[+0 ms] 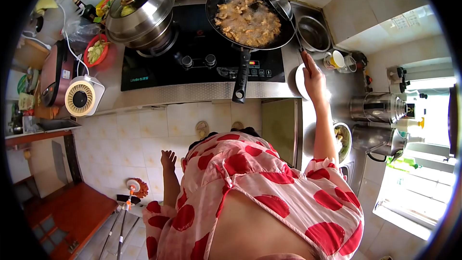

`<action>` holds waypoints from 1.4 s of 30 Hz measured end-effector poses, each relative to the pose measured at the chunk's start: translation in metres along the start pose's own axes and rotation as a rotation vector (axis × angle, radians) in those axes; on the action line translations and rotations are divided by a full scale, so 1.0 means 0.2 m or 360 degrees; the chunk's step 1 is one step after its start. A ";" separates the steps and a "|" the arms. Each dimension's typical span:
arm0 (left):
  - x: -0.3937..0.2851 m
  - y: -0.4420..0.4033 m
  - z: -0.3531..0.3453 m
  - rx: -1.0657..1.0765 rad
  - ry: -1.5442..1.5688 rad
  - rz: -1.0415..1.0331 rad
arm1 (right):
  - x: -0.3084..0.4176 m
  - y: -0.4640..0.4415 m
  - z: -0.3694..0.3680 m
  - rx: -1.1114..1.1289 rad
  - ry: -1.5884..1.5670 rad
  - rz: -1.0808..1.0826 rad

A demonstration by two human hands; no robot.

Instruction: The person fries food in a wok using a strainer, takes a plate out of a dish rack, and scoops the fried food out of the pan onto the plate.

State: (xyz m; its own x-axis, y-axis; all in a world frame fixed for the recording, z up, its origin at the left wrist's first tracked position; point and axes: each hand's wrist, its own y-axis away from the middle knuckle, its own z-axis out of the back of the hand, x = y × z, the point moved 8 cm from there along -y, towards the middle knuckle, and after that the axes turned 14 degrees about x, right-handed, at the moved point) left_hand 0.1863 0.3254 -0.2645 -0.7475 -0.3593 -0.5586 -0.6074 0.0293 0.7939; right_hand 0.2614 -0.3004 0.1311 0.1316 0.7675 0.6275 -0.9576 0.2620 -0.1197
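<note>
My right hand (314,74) is closed around the handle of a long metal spatula (285,10). Its head rests by the right inner side of a black wok (287,38). In the wok, browned pieces of food (248,21) sit in bubbling, foamy liquid. The wok stands on the right part of the black cooktop (192,74), with its handle pointing toward me. My left hand (168,159) hangs low at my side, fingers spread, holding and touching nothing.
A lidded steel pot (142,17) stands on the cooktop's left. Left of it are a red bowl (97,50) of cut vegetables and a small fan (80,97). A steel bowl (313,33), cups (333,60) and kettles (375,107) line the right counter.
</note>
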 end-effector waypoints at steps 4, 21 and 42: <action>0.02 0.02 0.01 -0.0010 0.0009 -0.0006 | -0.19 0.06 -0.12 0.0405 -0.0690 -0.0531; 0.01 -0.02 -0.05 0.0013 -0.0044 -0.0013 | 0.13 0.11 -0.08 0.0121 -0.0619 -0.0050; 0.08 0.07 0.06 -0.0063 -0.0015 -0.0009 | 0.07 -0.09 -0.06 0.0022 -0.0239 -0.0034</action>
State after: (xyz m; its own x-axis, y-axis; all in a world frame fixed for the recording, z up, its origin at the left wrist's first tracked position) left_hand 0.1624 0.3306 -0.2648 -0.7469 -0.3506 -0.5651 -0.6004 -0.0099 0.7997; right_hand 0.2827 -0.2867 0.1336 0.1131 0.6655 0.7378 -0.9585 0.2686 -0.0954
